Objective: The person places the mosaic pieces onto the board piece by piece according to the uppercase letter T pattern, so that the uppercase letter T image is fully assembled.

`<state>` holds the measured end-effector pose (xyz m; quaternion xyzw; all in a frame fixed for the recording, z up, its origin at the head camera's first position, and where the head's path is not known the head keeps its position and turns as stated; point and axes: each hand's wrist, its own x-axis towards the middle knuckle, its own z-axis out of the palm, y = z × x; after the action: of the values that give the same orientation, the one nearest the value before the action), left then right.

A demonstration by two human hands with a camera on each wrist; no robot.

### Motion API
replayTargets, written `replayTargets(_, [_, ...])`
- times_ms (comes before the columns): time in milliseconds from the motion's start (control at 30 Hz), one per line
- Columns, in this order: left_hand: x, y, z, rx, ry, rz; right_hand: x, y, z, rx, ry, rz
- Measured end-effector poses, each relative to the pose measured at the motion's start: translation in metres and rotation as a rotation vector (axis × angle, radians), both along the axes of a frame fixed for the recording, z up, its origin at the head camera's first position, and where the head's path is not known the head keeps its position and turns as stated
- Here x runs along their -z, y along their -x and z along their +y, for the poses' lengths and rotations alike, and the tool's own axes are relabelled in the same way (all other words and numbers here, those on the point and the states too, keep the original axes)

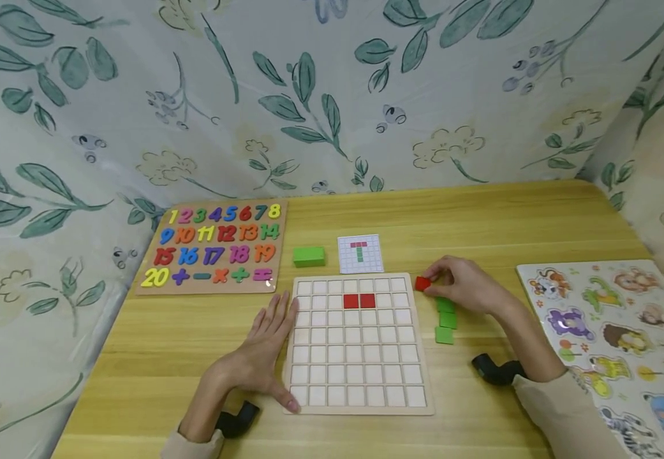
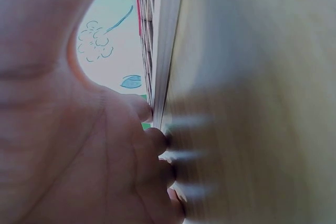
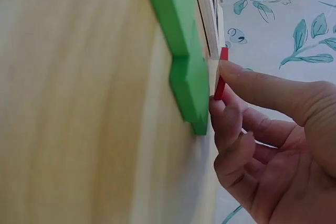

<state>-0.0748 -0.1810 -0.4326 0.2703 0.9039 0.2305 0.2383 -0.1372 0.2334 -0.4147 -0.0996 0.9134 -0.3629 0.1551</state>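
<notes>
My right hand [image 1: 465, 284] pinches a small red square tile [image 1: 422, 284] between thumb and fingers, just off the upper right corner of the wooden grid board [image 1: 360, 410]. In the right wrist view the red tile [image 3: 224, 54] is held on edge, raised from the table. Below that hand, several green tiles [image 1: 444, 335] lie in a column beside the board. Two red tiles [image 1: 359, 301] sit side by side in the grid's second row. My left hand [image 1: 254, 357] rests along the board's left edge, fingers straight and thumb spread to the lower left corner.
Behind the board lie a pattern card [image 1: 374, 245] showing a red and green T and a green block [image 1: 309, 257]. A number puzzle board [image 1: 211, 287] lies at the back left, an animal puzzle board [image 1: 584, 274] at the right. Patterned cloth [image 1: 332, 172] hangs behind the table.
</notes>
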Motion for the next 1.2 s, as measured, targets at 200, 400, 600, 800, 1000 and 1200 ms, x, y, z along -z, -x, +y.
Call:
replayTargets(200, [0.001, 0.000, -0.001, -0.004, -0.007, 0.001, -0.004, -0.001, 0.003, 0.006, 0.032, 0.046])
replayTargets(400, [0.000, 0.000, 0.000, -0.001, -0.008, 0.000, -0.011, -0.001, -0.007, -0.023, 0.069, 0.079])
replayTargets(600, [-0.001, -0.001, 0.000, -0.002, -0.001, -0.008, -0.017, -0.002, -0.045, -0.094, 0.138, 0.055])
replayTargets(800, [-0.001, 0.000, 0.000, 0.000, 0.012, 0.009, -0.015, -0.001, -0.097, -0.112, 0.150, 0.012])
replayTargets(1000, [-0.001, 0.000, 0.000, 0.002, 0.019, 0.017, -0.011, 0.002, -0.136, -0.126, 0.105, 0.041])
replayTargets(1200, [-0.001, 0.000, 0.001, -0.007, 0.033, 0.011, -0.008, 0.000, -0.153, -0.094, 0.077, 0.044])
